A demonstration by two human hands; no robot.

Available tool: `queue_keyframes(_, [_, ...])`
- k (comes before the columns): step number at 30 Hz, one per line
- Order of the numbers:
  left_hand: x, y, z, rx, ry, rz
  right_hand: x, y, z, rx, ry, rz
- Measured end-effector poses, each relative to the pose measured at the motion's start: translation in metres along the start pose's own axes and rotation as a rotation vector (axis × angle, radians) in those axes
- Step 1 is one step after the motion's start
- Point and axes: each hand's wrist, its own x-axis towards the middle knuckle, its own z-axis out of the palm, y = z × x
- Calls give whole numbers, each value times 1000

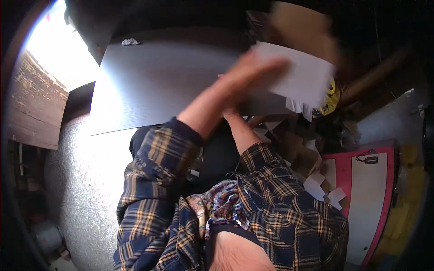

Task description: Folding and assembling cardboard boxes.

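White sheet [309, 74]: past the right end of the grey wood-grain tabletop [167, 86], white frilled flaps [298, 107] hanging off its lower edge. Brown cardboard [305, 29] just above it, blurred.

My left hand [260, 70] is at the sheet's left side. Forearm runs up and right, crossing over the right one; fingers point right across the sheet, roughly level. Too blurred: can't tell if they grip it or just lie over it.

My right hand [229, 109]: forearm angled up and left, wrist bent in under the left forearm. Mostly hidden, so can't tell how wide it is or what it holds.

Both plaid cuffs pushed back. Yellow bag [332, 98] right of the flaps. Cut white pieces [318, 187] lower right, beside a pink-edged white panel [368, 198]. Crumpled white scrap [130, 42] far left on the tabletop.
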Motion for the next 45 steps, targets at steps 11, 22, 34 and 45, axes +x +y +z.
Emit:
queue_keyframes(11, [-23, 5, 121, 244, -713, 301, 23, -2, 33, -253, 128, -157])
queue_keyframes(22, [3, -45, 111, 628, -729, 280, 44, 35, 56, -169, 116, -104])
queue_keyframes(34, [16, -28, -104, 747, -220, -32, 21, 14, -17, -733, -36, -642])
queue_keyframes(45, [-24, -15, -149, 880, -160, 65, -57, 7, -93, -918, -242, -590])
